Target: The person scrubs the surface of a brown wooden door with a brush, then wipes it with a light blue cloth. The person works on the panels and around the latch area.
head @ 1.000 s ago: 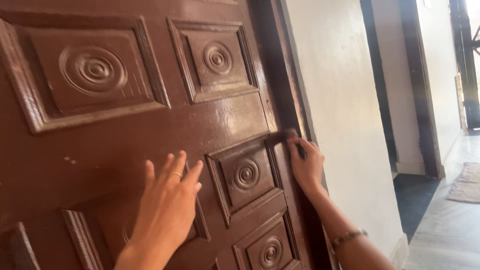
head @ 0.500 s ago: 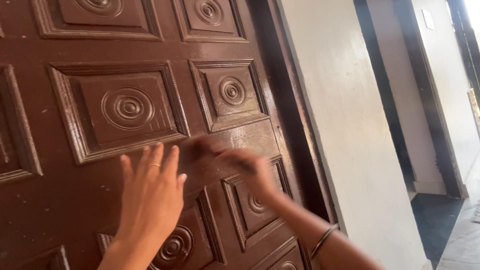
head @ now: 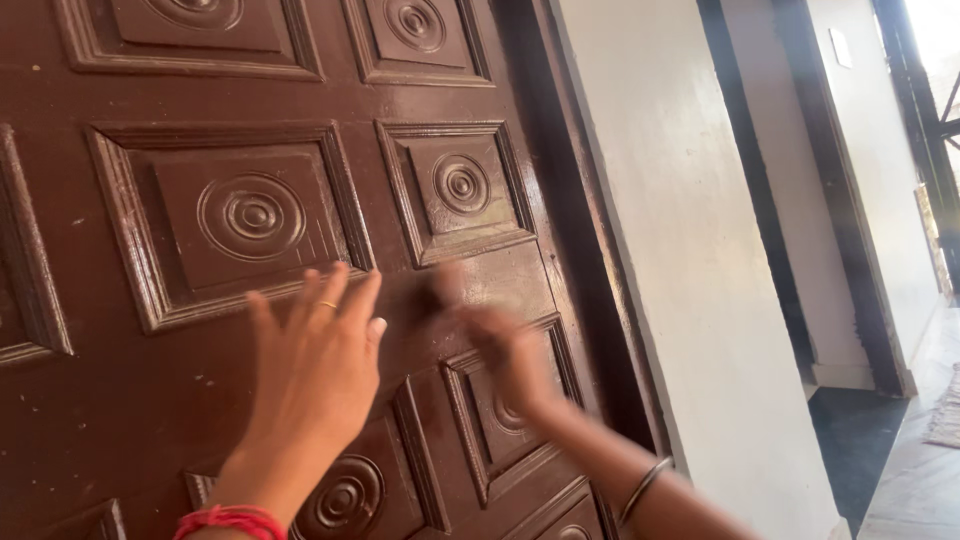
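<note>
A pale cream wall (head: pixel 690 250) runs along the right of the scene, plain and smooth, with soft daylight falling across it. Farther along it stands a dark brown doorframe (head: pixel 775 200), and beyond that a second stretch of the same wall. At the far right a bright opening (head: pixel 940 40) lets in strong light. The floor (head: pixel 905 490) at the lower right is light grey tile, with a darker patch (head: pixel 840 420) at the foot of the far doorway and the edge of a mat (head: pixel 945 410) lying beyond it.
</note>
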